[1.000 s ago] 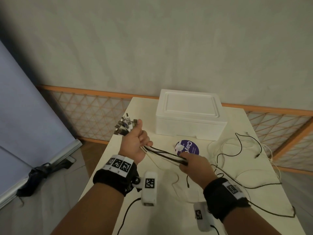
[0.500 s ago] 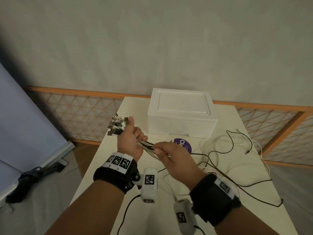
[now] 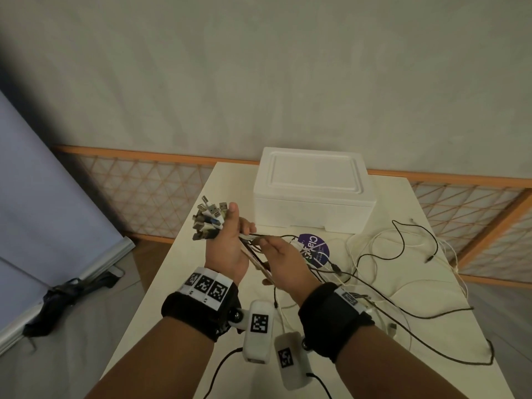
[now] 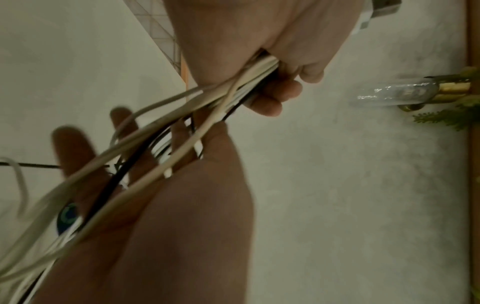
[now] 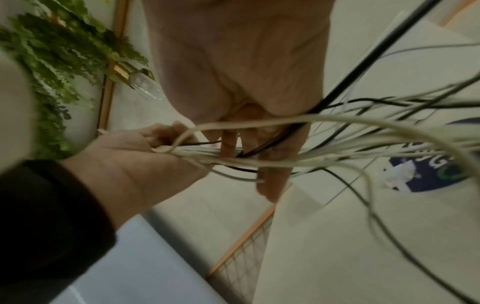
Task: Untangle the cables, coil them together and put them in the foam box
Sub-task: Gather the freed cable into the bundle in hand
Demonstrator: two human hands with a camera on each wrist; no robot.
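My left hand point(image 3: 230, 246) is raised over the table and grips a bundle of white and black cables point(image 3: 251, 240) in its fist. Their USB plugs point(image 3: 209, 219) fan out above the thumb. In the left wrist view the cables point(image 4: 233, 92) leave that fist point(image 4: 262, 41) and run across my right hand. My right hand point(image 3: 283, 262) sits right beside the left, with its straight fingers point(image 5: 228, 144) threaded among the strands point(image 5: 337, 152). The white foam box point(image 3: 313, 188) stands behind the hands with its lid on.
The cables' loose ends point(image 3: 403, 254) sprawl in loops over the right half of the cream table point(image 3: 175, 283). A purple round label point(image 3: 316, 250) lies under them in front of the box. A lattice fence point(image 3: 144, 191) runs behind, and a blue panel point(image 3: 43, 197) leans at the left.
My right hand has slid back along the cables, from an arm's stretch away to right beside my left hand. Both hands have risen a little.
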